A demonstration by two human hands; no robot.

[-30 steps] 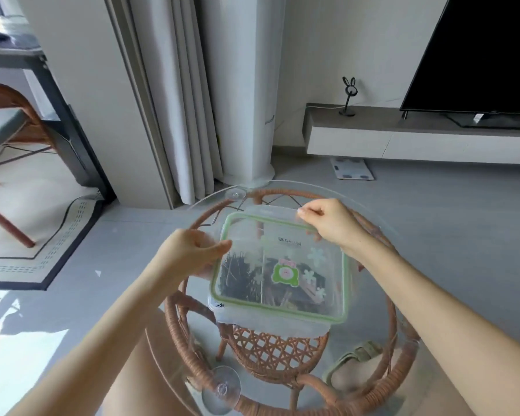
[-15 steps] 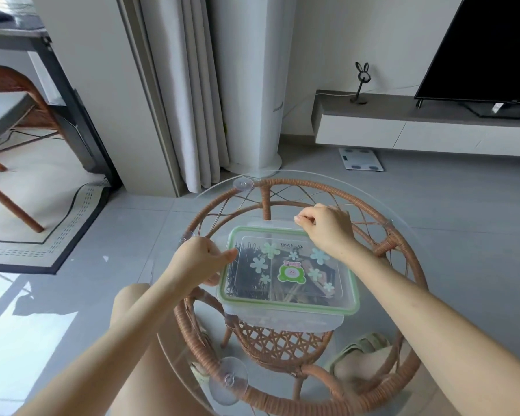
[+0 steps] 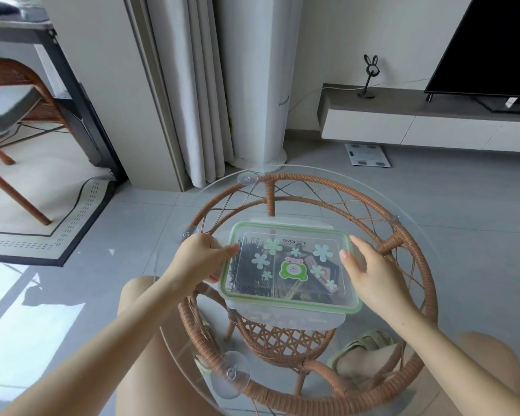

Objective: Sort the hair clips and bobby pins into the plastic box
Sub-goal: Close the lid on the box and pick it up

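The clear plastic box (image 3: 285, 304) with a green-rimmed lid sits flat on the round glass table (image 3: 318, 181). Flower and frog stickers cover the lid. Through the lid I see black bobby pins (image 3: 246, 276) in the left compartment and hair clips (image 3: 312, 285) in the right one. My left hand (image 3: 198, 258) holds the box's left edge, thumb on the lid and fingers underneath. My right hand (image 3: 371, 273) lies by the right edge with relaxed fingers, its thumb tip at the lid's rim.
The glass top rests on a rattan frame (image 3: 409, 250) with suction cups (image 3: 230, 373). My knees are under the table. A sandal (image 3: 360, 346) lies on the floor below. A TV bench (image 3: 418, 115) stands far right and a curtain (image 3: 198, 85) behind.
The lid has come down flat onto the box. My right hand left the far edge and moved to the right side. My left hand stayed at the left edge.
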